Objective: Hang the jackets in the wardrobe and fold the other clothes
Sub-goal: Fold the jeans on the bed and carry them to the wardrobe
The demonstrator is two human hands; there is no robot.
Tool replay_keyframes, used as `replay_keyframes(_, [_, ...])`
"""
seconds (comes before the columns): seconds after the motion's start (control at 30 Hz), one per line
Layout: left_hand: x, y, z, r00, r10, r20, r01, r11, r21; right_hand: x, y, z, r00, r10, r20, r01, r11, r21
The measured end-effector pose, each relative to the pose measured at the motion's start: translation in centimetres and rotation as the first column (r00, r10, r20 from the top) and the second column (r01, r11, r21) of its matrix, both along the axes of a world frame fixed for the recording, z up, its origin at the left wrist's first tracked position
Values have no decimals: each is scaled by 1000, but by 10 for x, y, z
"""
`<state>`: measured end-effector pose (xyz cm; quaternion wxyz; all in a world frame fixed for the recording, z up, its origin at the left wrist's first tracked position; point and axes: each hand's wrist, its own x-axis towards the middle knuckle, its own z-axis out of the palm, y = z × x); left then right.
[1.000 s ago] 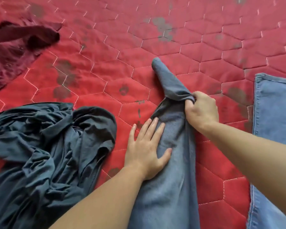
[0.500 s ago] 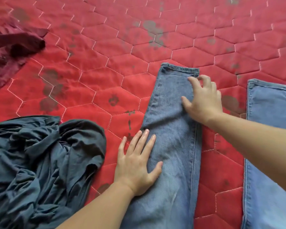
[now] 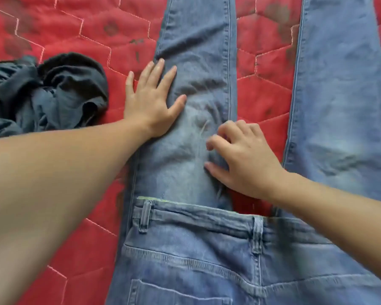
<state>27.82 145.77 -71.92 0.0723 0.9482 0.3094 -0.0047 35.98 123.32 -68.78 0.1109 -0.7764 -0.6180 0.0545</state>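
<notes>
On the red quilt (image 3: 75, 205) the jeans (image 3: 196, 89) lie spread out, legs running away from me and waistband nearest. I judge I'm flattening the left leg before folding. My left hand (image 3: 151, 100) presses flat on its outer edge, fingers straight. My right hand (image 3: 240, 157) rests on the inner seam, fingers bent; whether they pinch cloth I cannot tell. Next, smooth the knee wrinkles and bring one leg over the other. The hems are cut off, and the dark shirt (image 3: 48, 93) is only partly visible.

Stained red quilted cover (image 3: 79, 243)
</notes>
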Motion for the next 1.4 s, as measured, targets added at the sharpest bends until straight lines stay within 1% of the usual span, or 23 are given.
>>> replay_keyframes(0.07, [-9,-17,9,999,-47,25,46,998,47,-22,-29,8,998,-55,-39,49,989,-142])
replay_keyframes(0.13, [-29,-57,25,984,-141,108,140,990,11,-36,-45,18,963,-258,-71,232,938,-256])
replay_keyframes(0.2, [-51,-104,35,957,-206,203,230,968,-104,-42,-45,23,895,-438,-88,385,857,-343])
replay_keyframes(0.27, [-77,-143,46,952,-198,234,261,925,-276,-47,-40,26,832,-522,-186,413,808,-421])
replay_keyframes(0.33, [-98,-161,54,973,-161,164,215,887,-408,-46,-36,29,769,-556,-315,365,787,-498])
replay_keyframes(0.4, [-113,-162,57,964,-263,42,261,904,-339,-39,-40,31,684,-591,-428,361,784,-506])
replay_keyframes(0.47, [-124,-161,60,949,-315,-31,292,909,-296,-35,-50,29,541,-659,-523,437,751,-494])
replay_keyframes(0.5, [-128,-161,62,951,-306,-34,281,908,-312,-34,-55,27,472,-684,-556,478,729,-490])
replay_keyframes(0.53, [-130,-162,66,957,-288,-31,260,903,-342,-36,-58,26,435,-690,-578,503,719,-480])
replay_keyframes(0.6, [-132,-166,78,960,-278,-9,248,870,-427,-37,-60,24,407,-682,-608,520,719,-460])
replay_keyframes(0.67, [-130,-169,92,962,-272,8,234,814,-531,-36,-60,28,328,-694,-641,491,705,-512])
replay_keyframes(0.7, [-129,-172,99,955,-296,-3,239,777,-582,-34,-60,30,329,-715,-616,452,693,-563])
replay_keyframes(0.73, [-127,-175,105,945,-328,-7,252,739,-624,-33,-60,35,418,-732,-539,396,680,-617])
replay_keyframes(0.8, [-124,-183,115,933,-360,2,261,674,-691,-32,-62,45,676,-677,-291,331,632,-701])
replay_keyframes(0.83, [-123,-188,120,930,-366,14,266,649,-713,-32,-60,51,737,-640,-218,304,602,-738])
replay_keyframes(0.87, [-122,-193,125,923,-383,32,286,630,-722,-34,-59,57,770,-605,-203,255,583,-772])
replay_keyframes(0.97, [-125,-209,139,867,-493,74,389,575,-720,-45,-57,70,815,-529,-235,68,490,-869])
replay_keyframes(1.0, [-127,-212,142,846,-529,62,406,566,-718,-49,-57,71,819,-515,-254,33,484,-875])
replay_keyframes(1.07, [-128,-214,146,821,-571,26,415,565,-713,-56,-59,68,819,-503,-275,36,524,-851])
replay_keyframes(1.17, [-128,-211,145,818,-575,-22,384,574,-724,-55,-70,63,898,-395,-196,92,602,-793])
replay_keyframes(1.27, [-123,-203,138,823,-557,-110,318,613,-723,-50,-79,62,932,-353,-81,134,545,-827])
replay_keyframes(1.3, [-121,-198,134,827,-545,-136,296,628,-719,-47,-81,58,931,-356,-74,150,562,-813])
replay_keyframes(1.4, [-116,-180,117,863,-470,-184,248,711,-658,-36,-84,43,850,-491,-191,298,746,-595])
